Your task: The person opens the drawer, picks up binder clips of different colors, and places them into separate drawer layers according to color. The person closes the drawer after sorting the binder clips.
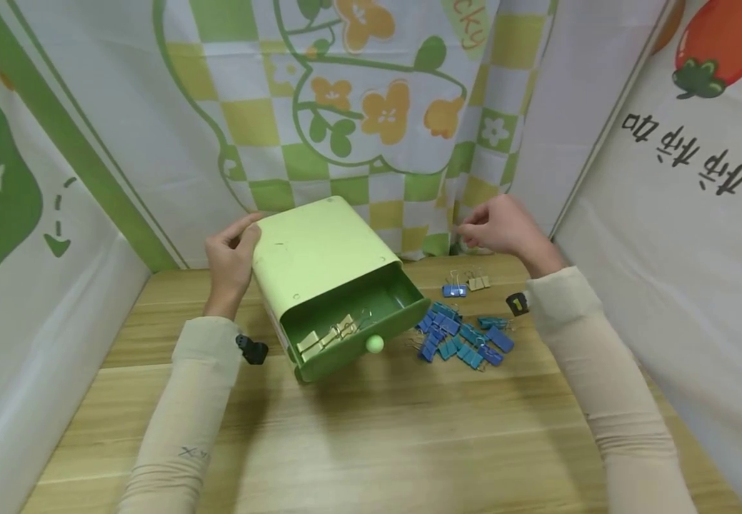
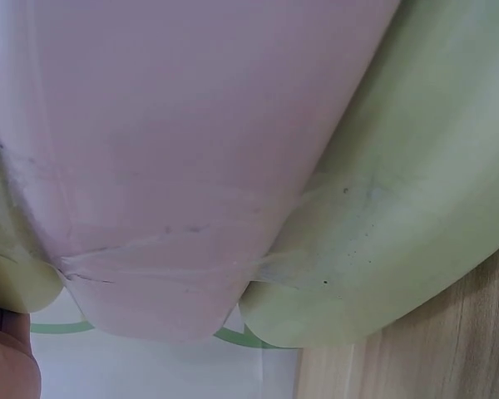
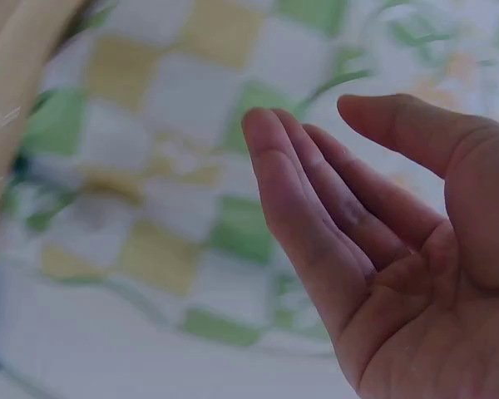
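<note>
Showing gold clips [image 1: 311,345] in its drawer [image 1: 338,359], a green box [image 1: 319,246] is gripped by the left hand [image 1: 229,260]; the right hand [image 1: 501,225] is held loosely uncurled.

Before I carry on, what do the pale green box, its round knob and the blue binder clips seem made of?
Pale green box: likely painted metal or plastic, satin; rivet-like dots mark its top.
Round knob: perhaps painted wood or plastic, smooth; too small to settle.
Blue binder clips: probably painted metal bodies, with bare wire handles that look shiny.
</note>
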